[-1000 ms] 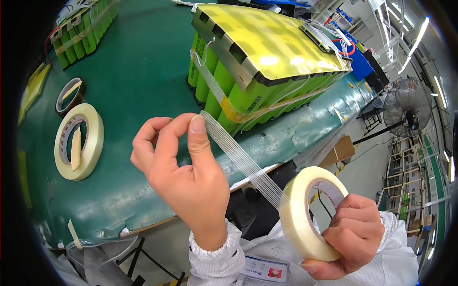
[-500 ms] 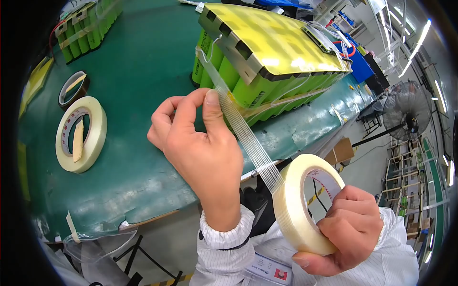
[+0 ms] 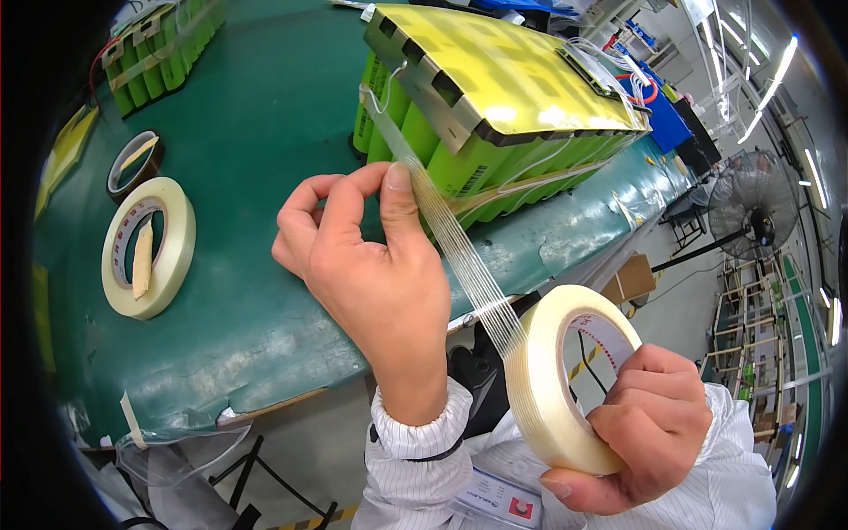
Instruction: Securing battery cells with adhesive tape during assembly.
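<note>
A battery pack [image 3: 503, 84] of green cylindrical cells, with a yellow sheet on top, stands on the green table. From its near left corner a strip of filament tape [image 3: 455, 238] runs taut down to the roll of filament tape [image 3: 539, 397]. My right hand [image 3: 649, 433] grips that roll, thumb on the outer rim and fingers through the core. With thumb and forefinger, my left hand [image 3: 367, 274] pinches the edge of the strip near the pack, its other fingers curled. White wires [image 3: 530, 168] and a tape band cross the cells' side.
Another tape roll [image 3: 181, 256] lies at left, beside a smaller dark-cored roll [image 3: 119, 172]. A second green-celled pack [image 3: 159, 57] stands at the far left. The table edge [image 3: 291, 402] runs close below my left hand. A standing fan [image 3: 755, 208] and cardboard box [image 3: 629, 283] are off to the right.
Almost nothing differs. Both hands keep their holds on the strip and the roll, and the view has shifted very slightly.
</note>
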